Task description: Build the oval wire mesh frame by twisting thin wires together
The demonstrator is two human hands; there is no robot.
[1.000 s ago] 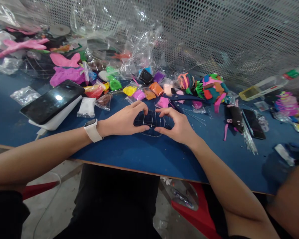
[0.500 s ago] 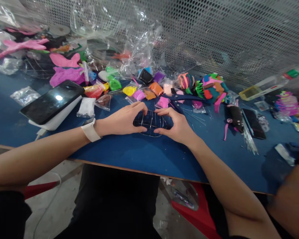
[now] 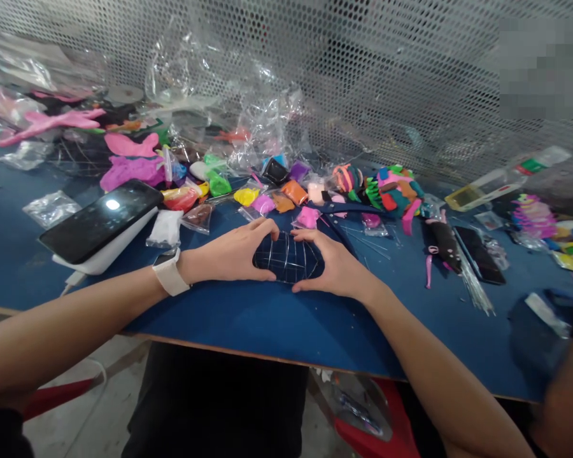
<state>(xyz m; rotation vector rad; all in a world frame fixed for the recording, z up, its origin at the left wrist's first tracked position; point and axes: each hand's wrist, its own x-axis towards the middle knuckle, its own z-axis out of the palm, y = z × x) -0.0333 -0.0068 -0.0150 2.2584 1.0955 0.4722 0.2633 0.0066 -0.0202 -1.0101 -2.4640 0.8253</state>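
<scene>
Fingers wider apart around the wire cage, more of its grid in view

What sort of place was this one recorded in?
Likely a shared craft workspace: a blue table holding packets of bright, clay-like material, a wire frame between the left hand and right hand, and another person's arm at the far right.

Gripping a wire cage by its two ends, over the blue desk, with curved fingers of left hand and right hand. Wearing a white-strapped watch on left wrist. Noted just beyond: a bagged pink lump, among other bright lumps. To left: a dark phone, tilted on a white block. To right: a second phone beside a wire bundle.
</scene>
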